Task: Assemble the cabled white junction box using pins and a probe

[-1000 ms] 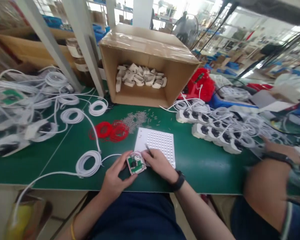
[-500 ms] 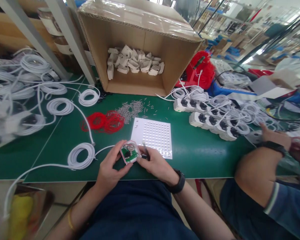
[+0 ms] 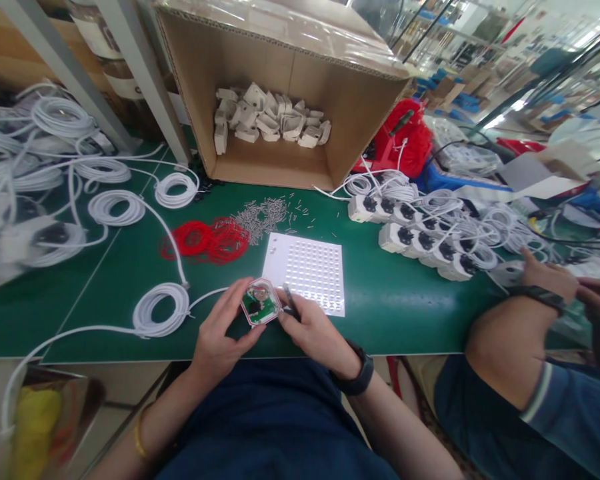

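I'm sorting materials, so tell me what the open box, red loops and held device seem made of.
Open box: matt brown corrugated cardboard, by its ridged top edge; glossy tape, likely plastic, on top.
Red loops: perhaps rubber or plastic, thin and bendy-looking; finish unclear.
Held device: housing probably smooth plastic, moulded-looking, around a green circuit board.

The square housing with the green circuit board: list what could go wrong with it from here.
The slim dark tool in the right hand is close to the square housing, so a slip might scratch its open, exposed green circuit board.
The coiled white cable has a length hanging over the edge of the table; a snag there could perhaps tug at the left hand, which grips the housing.
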`<state>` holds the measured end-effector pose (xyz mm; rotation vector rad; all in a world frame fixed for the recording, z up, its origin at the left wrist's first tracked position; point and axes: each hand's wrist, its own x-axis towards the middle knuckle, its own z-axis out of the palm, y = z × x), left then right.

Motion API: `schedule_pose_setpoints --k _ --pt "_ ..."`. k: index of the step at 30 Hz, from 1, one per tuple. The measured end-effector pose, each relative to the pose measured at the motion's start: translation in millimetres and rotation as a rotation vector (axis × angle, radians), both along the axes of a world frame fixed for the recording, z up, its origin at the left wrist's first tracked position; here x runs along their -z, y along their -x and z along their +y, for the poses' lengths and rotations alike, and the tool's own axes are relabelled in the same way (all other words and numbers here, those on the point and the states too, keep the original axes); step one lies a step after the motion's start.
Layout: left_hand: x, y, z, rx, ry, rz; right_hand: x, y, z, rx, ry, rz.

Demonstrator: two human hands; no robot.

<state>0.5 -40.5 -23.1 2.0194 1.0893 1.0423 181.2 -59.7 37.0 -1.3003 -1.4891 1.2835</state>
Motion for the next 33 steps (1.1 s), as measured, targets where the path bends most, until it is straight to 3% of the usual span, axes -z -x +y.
schedule_pose_setpoints --k 6,9,12,14,17,20,23,30,33 --pt "-5.2 -3 0 0.011 0.071 -0.003 0.5 12 -2 0.133 0.007 -0.069" --pt "-6.4 -8 0 -0.019 0.243 -0.116 -3.0 16 -3 0.178 -0.007 -0.124" --pt "-11.9 -12 3 -0.113 0.412 -0.290 -7.5 4 0 0.115 -0.060 -0.201" --pt "-19.3 -10 7 -0.128 0.485 -0.340 -6.2 -14 3 0.174 -0.114 -0.420" --pt "-31.4 -1 16 -0.041 0.540 -0.277 5.8 -44 6 0.257 -0.129 -0.890" --pt "-39.3 10 27 0.117 0.515 -0.127 20.5 -71 5 0.046 -0.141 -1.118" --pt "-43.7 15 34 0.289 0.449 0.053 26.0 -91 2 -0.090 -0.206 -1.102" --pt "-52.8 16 43 0.569 0.515 0.353 20.0 -114 9 -0.113 -0.193 -0.878" --pt "-57.2 15 46 0.618 0.558 0.361 15.1 -107 8 0.105 -0.174 -0.631"
